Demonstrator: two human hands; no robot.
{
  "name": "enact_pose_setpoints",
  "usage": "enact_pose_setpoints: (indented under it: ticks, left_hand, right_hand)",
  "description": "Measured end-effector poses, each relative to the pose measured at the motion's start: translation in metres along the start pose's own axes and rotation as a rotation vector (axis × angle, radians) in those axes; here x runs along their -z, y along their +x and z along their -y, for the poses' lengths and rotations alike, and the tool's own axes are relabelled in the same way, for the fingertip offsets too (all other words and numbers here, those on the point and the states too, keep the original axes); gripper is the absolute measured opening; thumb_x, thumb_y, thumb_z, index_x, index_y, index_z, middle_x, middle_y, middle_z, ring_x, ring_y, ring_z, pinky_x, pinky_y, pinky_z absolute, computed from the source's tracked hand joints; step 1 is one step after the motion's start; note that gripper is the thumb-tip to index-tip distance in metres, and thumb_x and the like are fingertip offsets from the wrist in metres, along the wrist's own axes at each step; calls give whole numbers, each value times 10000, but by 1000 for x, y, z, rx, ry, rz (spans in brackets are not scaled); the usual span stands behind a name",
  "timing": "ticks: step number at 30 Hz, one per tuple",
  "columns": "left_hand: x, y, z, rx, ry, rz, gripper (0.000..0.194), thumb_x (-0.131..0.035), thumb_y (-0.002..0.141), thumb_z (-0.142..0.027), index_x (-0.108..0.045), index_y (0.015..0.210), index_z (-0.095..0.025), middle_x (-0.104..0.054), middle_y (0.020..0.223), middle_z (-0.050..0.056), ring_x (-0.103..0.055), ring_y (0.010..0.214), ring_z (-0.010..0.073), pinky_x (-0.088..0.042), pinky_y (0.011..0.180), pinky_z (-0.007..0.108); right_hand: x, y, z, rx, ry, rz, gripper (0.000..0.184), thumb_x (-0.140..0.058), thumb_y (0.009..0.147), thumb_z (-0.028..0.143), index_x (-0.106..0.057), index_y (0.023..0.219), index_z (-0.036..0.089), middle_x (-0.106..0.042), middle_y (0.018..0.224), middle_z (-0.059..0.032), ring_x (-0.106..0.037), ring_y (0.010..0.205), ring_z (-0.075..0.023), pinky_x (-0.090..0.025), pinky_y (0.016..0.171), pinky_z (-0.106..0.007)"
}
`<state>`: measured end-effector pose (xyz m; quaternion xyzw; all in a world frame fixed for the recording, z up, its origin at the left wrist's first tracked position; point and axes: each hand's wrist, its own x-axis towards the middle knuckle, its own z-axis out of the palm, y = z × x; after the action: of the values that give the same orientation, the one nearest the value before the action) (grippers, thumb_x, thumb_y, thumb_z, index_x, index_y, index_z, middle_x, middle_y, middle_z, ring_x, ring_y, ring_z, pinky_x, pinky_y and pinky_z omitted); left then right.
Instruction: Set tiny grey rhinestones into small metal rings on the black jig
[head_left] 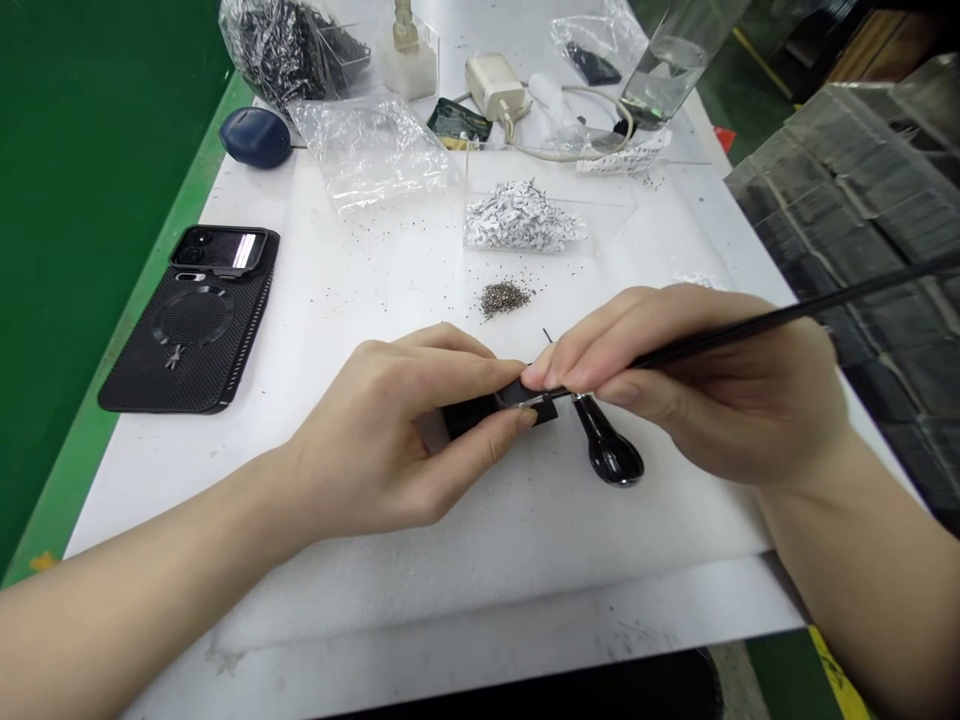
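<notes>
My left hand (405, 430) pinches a small black rectangular piece (469, 415) between thumb and fingers, just above the white mat; the fingers hide much of it. In my right hand (697, 370) is a long thin black tool (840, 297), gripped like a pen. Its slim silver tip touches or nearly touches the black piece beside my left thumb; exact contact is hard to tell. Under the right fingers lies an awl-like tool with a glossy black bulb handle (613, 450), its thin metal shaft showing beyond the fingers.
Past the hands are a pile of tiny dark metallic bits (505, 297) and a clear tray (622, 212) of small white pieces. A black phone (199, 330) lies left, a blue bulb (255, 138) behind it. Farther back are plastic bags (375, 150), a charger (495, 85) and a clear container (671, 75).
</notes>
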<state>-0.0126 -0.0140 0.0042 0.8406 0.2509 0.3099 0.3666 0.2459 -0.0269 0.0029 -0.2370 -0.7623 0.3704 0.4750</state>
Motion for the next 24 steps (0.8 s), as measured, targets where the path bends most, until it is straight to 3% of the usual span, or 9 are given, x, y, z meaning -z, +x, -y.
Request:
enact_pose_setpoints:
  ticks: [12,24]
  left_hand:
    - [0,2,-1,7,-10,6,223,-727,1051,-153,-884,1167,-259,-868,1059,39,-800,966,195,-677,832,289]
    - [0,1,1,23,-25,12,228,-718,1066,-189,-883,1193,-285,-866,1121,47,-815,978,201,-680,798,274]
  right_hand:
    - [3,-1,3,-95,-18,14,180,-779,1032,146,-835,1117,295,-867,1071,-26,-861,1036,-225,-735,949,-378]
    - [4,-2,0,-140,56,13,191,-792,998,103,-847,1103,253,-841,1045,-37,-846,1004,-224,-718,914,-372]
